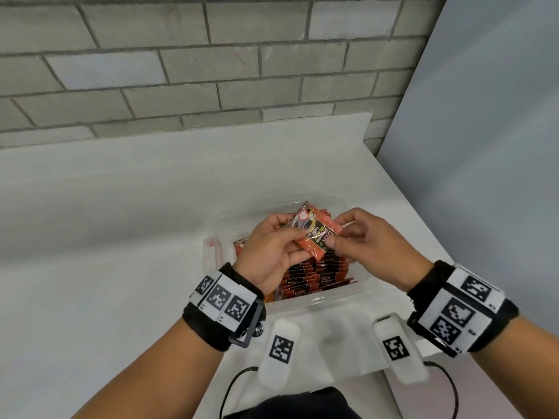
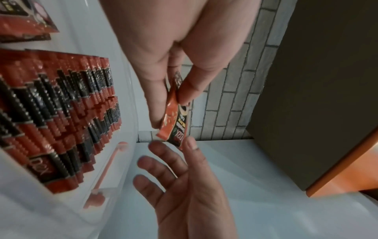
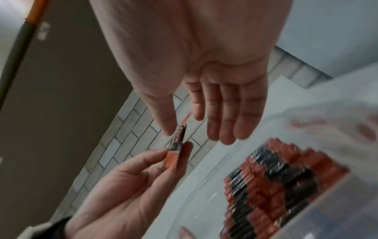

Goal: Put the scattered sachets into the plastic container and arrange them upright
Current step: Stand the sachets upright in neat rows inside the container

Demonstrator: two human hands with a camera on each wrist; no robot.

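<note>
The left hand and right hand each pinch one end of a single sachet, both grips clamped on it. The sachet is held above the plastic container on the tabletop, where sachet rows stand upright.

You can read "D2X" on the upright sachets at 6 o'clock in the container.

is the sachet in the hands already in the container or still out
Out. The sachet is held above the plastic container, pinched by the left hand and right hand, over the packed sachets.
</note>
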